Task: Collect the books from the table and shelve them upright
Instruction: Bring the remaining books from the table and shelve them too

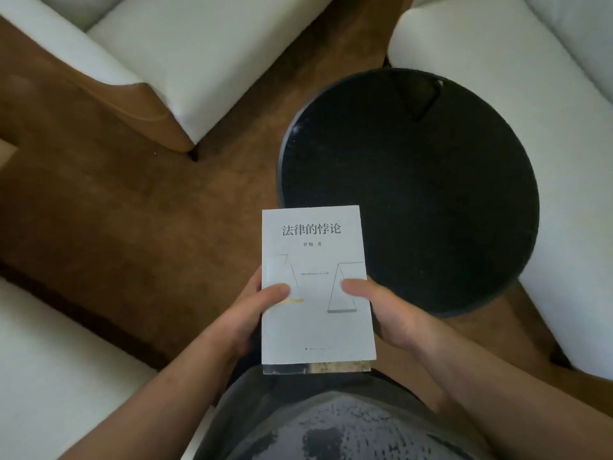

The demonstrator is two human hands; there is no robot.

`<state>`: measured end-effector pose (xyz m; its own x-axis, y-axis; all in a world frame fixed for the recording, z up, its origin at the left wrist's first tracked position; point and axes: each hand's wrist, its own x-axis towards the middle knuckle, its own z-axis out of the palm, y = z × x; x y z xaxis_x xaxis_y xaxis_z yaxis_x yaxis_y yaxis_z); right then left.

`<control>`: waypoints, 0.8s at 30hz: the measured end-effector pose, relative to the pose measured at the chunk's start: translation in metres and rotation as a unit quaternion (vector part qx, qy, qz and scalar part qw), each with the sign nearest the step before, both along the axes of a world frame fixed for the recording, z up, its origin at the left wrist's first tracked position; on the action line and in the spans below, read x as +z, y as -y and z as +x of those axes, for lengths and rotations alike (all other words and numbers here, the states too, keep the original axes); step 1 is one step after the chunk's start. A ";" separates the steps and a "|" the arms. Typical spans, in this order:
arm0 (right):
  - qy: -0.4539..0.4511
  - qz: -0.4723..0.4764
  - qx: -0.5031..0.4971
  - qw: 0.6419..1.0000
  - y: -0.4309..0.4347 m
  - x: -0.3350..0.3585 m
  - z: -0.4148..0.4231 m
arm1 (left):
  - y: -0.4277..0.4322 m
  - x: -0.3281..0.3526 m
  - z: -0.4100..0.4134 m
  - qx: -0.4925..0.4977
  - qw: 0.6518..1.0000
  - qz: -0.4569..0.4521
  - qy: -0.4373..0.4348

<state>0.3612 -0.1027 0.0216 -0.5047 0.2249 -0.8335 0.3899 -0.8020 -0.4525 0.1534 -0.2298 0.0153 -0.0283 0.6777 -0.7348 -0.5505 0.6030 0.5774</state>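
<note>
Left hand and right hand clamp the small book stack by its long edges: paperbacks, probably light, slick covers, may slide.

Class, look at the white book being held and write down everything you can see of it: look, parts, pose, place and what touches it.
The white book is a paperback with a plain pale cover, dark Chinese title characters near the top, a smaller line beneath, two thin line drawings and a short yellow bar. It lies face up, roughly level, title end away from the person, in front of the body beside the round black table. The left hand and right hand grip its long edges, thumbs on the cover. Another book's edge shows directly beneath it.
</note>
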 end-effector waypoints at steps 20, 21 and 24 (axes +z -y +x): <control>-0.083 -0.021 0.174 0.981 0.040 0.103 -0.410 | 0.107 0.089 -0.279 0.394 0.917 0.060 -0.017; -0.080 -0.021 0.181 0.980 0.043 0.105 -0.428 | 0.112 0.089 -0.294 0.408 0.911 0.056 -0.016; -0.080 -0.045 0.203 0.975 0.047 0.110 -0.481 | 0.124 0.091 -0.332 0.455 0.889 0.055 -0.004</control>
